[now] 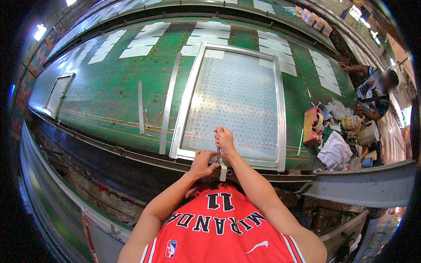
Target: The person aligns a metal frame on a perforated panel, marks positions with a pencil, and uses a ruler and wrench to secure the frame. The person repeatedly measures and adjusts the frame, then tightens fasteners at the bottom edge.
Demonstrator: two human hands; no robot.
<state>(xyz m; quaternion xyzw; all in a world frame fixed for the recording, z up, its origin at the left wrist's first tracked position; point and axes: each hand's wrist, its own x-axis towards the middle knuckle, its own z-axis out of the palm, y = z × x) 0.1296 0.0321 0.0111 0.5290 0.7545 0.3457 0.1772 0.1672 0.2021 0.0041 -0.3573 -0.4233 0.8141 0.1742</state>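
Note:
A large silk-screen frame [281, 114] with pale mesh and a light metal border lies flat on the green table in front of me. My right hand [224, 139] is closed in a fist around a wrench [218, 154], whose lower end points down to the table's near edge. Beside that end, my left hand [204, 164] has its fingers curled at the edge, the thumb close to the wrench's tip; what the fingers grip is hidden. A small pale metal bracket [223, 172] hangs at the frame's near edge, just right of the wrench tip.
Two metal strips [170, 105] [140, 107] lie left of the frame on the long green table [118, 87]. A smaller framed screen [59, 94] rests farther left. White sheets [208, 33] run in rows behind. At right are a white cloth [335, 151], tubs and a person [372, 90].

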